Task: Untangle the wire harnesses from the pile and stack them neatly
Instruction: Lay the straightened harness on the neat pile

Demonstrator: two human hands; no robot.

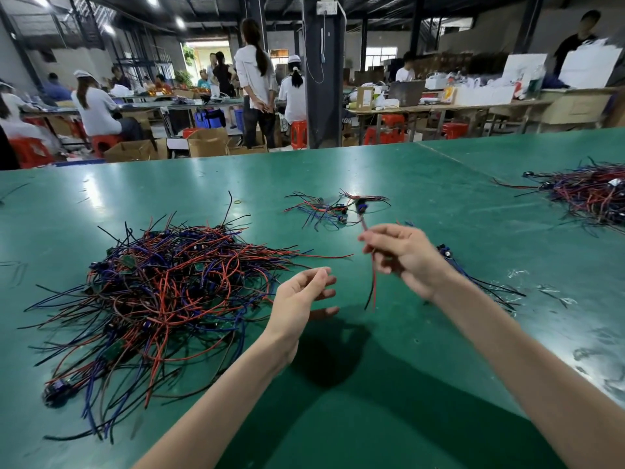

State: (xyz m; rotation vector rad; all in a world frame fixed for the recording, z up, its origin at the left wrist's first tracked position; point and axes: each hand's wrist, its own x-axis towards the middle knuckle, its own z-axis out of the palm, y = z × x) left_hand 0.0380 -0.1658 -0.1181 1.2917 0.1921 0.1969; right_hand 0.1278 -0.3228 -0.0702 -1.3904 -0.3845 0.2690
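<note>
Tangled red/blue/blk harness pile, table left.

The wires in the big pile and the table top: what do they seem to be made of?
The wires in the big pile look plastic-insulated, red, blue and black, smooth with a slight sheen; they hold loose springy curves. The table top seems a green rubber or vinyl mat, semi-glossy: it shows bright reflections and scuffs.

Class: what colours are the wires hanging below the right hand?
Red and black; the thin wire harness in the right hand shows in the head view.
</note>
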